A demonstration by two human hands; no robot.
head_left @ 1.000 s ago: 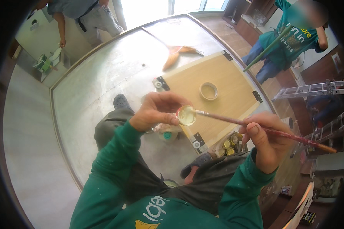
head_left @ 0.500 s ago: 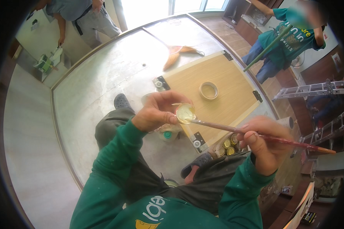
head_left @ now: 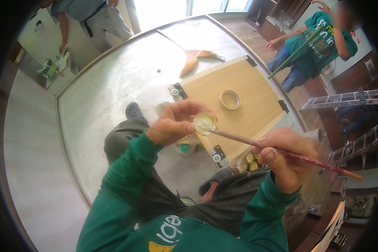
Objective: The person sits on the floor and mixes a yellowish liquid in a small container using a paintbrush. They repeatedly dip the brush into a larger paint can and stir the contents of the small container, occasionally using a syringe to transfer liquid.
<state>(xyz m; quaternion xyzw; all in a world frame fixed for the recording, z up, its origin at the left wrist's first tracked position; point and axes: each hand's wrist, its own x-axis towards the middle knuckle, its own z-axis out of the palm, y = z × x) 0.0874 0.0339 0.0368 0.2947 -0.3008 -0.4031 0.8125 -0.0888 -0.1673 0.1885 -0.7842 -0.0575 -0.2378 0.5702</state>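
My left hand (head_left: pixel 174 119) grips a small round lid or shallow container (head_left: pixel 203 120) with cream paste in it, fingers around its rim. My right hand (head_left: pixel 286 155) holds a long, paint-stained brush (head_left: pixel 239 138) with a reddish handle, its tip dipped in the cream. Beneath them lies a light wood board (head_left: pixel 248 88) with black and silver fittings at its corners and a roll of tape (head_left: pixel 221 99) on top. A green-capped clear container (head_left: pixel 185 148) stands under my left hand, and several small tins (head_left: pixel 253 166) are by my right foot.
A broom (head_left: pixel 189 63) lies on the pale platform (head_left: pixel 96 105). One person (head_left: pixel 92 21) stands beyond it at top left beside a green tool (head_left: pixel 50 69); another (head_left: pixel 306 54), in a green shirt, stands at right beside a green pole. Aluminium ladders (head_left: pixel 340 98) are at the right.
My right hand has shifted slightly left and down with the brush, moving its tip within the lid. The person at right has lowered one arm.
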